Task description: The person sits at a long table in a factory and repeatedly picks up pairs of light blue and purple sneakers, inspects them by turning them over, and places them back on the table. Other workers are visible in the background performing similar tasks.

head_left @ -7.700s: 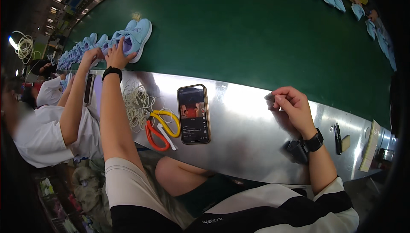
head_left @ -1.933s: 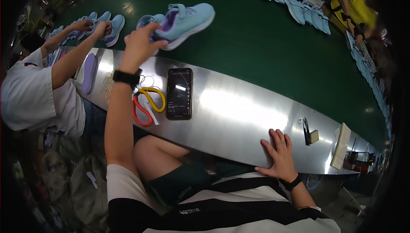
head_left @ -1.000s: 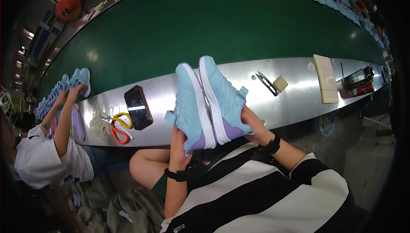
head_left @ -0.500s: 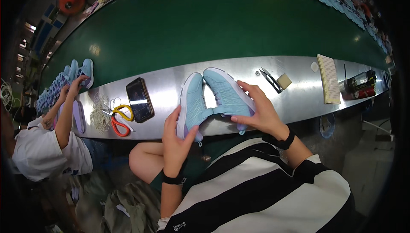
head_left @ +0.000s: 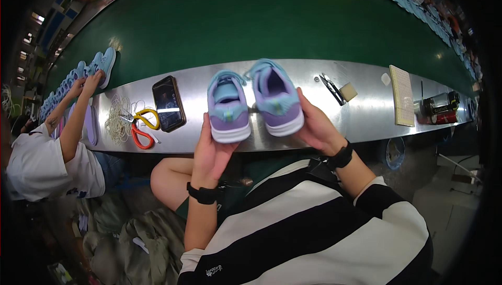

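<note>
A light-blue sneaker (head_left: 228,115) with a purple heel and white sole is in my left hand (head_left: 210,152), which grips it from the left and below. Its mate, another light-blue sneaker (head_left: 277,105), is held by my right hand (head_left: 317,128) along its right side. Both shoes are raised above the metal table edge, heels facing me and openings showing. Some of my fingers are hidden behind the soles.
On the metal ledge (head_left: 209,89) lie a phone (head_left: 169,103), scissors (head_left: 144,128), a heap of thread (head_left: 117,120), thread snips (head_left: 333,90), a tan block (head_left: 348,92) and a yellowish pad (head_left: 401,96). A co-worker (head_left: 57,159) handles a row of sneakers (head_left: 78,76) beside the green belt (head_left: 235,18).
Both sneakers have been tipped so their heels and openings now face me, instead of their sides and toes. The co-worker's hands have shifted slightly at the row of shoes.
</note>
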A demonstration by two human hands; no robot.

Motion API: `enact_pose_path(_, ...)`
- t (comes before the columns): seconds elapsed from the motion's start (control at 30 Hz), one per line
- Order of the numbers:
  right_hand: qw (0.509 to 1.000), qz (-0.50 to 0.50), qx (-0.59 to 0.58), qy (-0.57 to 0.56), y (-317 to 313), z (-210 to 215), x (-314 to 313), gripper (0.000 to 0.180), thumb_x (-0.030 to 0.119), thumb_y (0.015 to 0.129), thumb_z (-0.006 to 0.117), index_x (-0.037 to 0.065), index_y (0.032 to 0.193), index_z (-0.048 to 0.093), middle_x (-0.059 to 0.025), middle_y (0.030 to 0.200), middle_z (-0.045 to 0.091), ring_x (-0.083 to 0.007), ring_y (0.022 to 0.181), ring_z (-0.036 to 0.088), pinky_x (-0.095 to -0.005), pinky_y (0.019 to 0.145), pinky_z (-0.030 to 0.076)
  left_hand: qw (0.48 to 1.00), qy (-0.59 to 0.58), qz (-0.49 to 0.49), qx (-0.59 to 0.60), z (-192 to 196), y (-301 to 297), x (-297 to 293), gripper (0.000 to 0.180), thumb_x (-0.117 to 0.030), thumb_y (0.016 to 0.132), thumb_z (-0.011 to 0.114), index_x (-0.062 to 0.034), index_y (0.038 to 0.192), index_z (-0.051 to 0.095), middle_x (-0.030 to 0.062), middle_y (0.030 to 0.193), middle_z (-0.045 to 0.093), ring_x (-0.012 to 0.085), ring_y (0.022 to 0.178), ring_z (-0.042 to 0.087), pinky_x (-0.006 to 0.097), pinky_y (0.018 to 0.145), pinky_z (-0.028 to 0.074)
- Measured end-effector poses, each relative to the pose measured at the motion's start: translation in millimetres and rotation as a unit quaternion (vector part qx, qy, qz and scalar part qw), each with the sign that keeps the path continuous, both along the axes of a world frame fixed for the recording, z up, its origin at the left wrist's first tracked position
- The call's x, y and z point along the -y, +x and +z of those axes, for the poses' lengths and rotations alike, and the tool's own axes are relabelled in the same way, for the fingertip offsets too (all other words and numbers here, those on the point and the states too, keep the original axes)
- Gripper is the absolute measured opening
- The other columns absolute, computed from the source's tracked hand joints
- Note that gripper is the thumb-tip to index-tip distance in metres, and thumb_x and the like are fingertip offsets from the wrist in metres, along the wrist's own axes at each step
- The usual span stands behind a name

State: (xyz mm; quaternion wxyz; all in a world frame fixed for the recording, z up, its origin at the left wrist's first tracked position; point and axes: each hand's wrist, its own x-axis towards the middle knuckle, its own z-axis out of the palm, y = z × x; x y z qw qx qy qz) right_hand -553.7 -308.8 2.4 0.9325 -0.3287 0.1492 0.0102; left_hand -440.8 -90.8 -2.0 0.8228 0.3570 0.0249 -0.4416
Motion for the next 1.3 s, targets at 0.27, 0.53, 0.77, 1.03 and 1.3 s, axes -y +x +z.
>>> enact_pose_path(0.27,0.999,-0.046,-0.009,0.012,14.6,22.4,-17.6,0.056,0.047,0.106,0.032,0.009,0.146,0.038,-0.0082,0.137,0.052,-0.0210,0.122,0.053,-0.0395,0.101,0.045,0.998,-0.041,0.047,0.001,13.3,-4.8,15.8,0.048,-0.042,0.106,0.033,-0.0114,0.142,0.042,0.0097,0.138,0.052,0.0260,0.121,0.054,0.043,0.099,0.049)
enact_pose_path(0.53,0.749,-0.136,-0.010,-0.648,-4.6,-13.3,30.8,0.052,0.022,0.093,0.063,0.005,0.140,0.047,-0.0137,0.118,0.060,-0.0235,0.107,0.055,-0.0353,0.088,0.047,0.751,0.347,0.115,0.550,-46.2,17.1,-4.8,0.036,-0.004,0.098,0.048,-0.0016,0.133,0.054,0.0114,0.127,0.062,0.0201,0.113,0.058,0.030,0.095,0.047)
enact_pose_path(0.77,0.413,0.114,0.407,-0.807,36.8,37.0,29.6,0.029,0.011,0.080,0.062,0.014,0.109,0.067,-0.0069,0.123,0.060,-0.0242,0.112,0.055,-0.0401,0.090,0.042,0.825,0.254,0.139,0.485,-72.9,27.5,2.5,0.029,0.003,0.094,0.044,0.0039,0.113,0.066,0.0101,0.112,0.069,0.0154,0.101,0.063,0.027,0.087,0.050)
enact_pose_path(1.03,0.228,0.095,0.468,-0.849,80.9,13.9,8.9,0.010,0.020,0.080,0.059,0.013,0.084,0.066,0.0001,0.093,0.058,-0.0195,0.102,0.053,-0.0367,0.090,0.039,0.872,0.214,0.138,0.418,-80.3,29.1,-4.1,0.030,0.001,0.098,0.045,0.0049,0.122,0.062,0.0103,0.110,0.066,0.0124,0.091,0.060,0.024,0.084,0.049)
enact_pose_path(1.3,0.333,-0.038,0.333,-0.882,9.2,69.8,38.7,0.012,0.022,0.080,0.063,0.016,0.090,0.062,0.0011,0.086,0.055,-0.0173,0.092,0.054,-0.0365,0.084,0.037,0.872,0.233,0.138,0.408,-84.4,28.9,-5.5,0.026,0.003,0.095,0.046,0.0069,0.115,0.062,0.0112,0.103,0.067,0.0150,0.090,0.063,0.026,0.087,0.050)
